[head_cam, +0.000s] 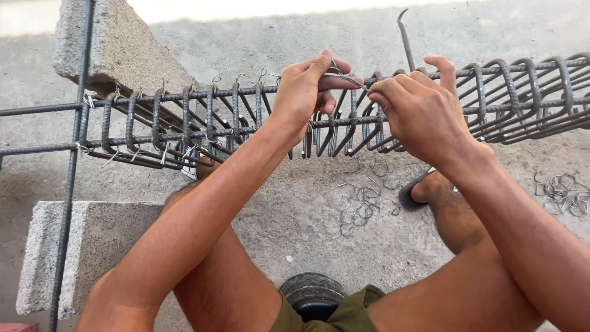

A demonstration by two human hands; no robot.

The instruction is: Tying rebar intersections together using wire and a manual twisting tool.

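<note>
Here we find the person seated over a long grey steel rebar cage [184,117] of bent stirrups strung on straight bars, resting across a rough grey concrete block [117,46]. The left hand [304,92] pinches a thin strand of bright tie wire [347,79] against the top bar, thumb and forefinger closed narrowly on it. The right hand [421,107] is curled into a near fist just beside it, fingers wrapped around the other end of the same wire; whether it also grips the hooked steel twisting tool [404,40] rising behind it we cannot tell.

In our judgement the tie wants to be drawn snug across the crossing of stirrup and bar before twisting, both ends kept even, and the twist stopped short of snapping the wire.

As to containers, we see none. The spare wire loops [362,200] lie loose on the concrete floor [307,227] beneath the cage, with a second heap [562,193] at the right. A second concrete block [92,246] lies at lower left.
</note>
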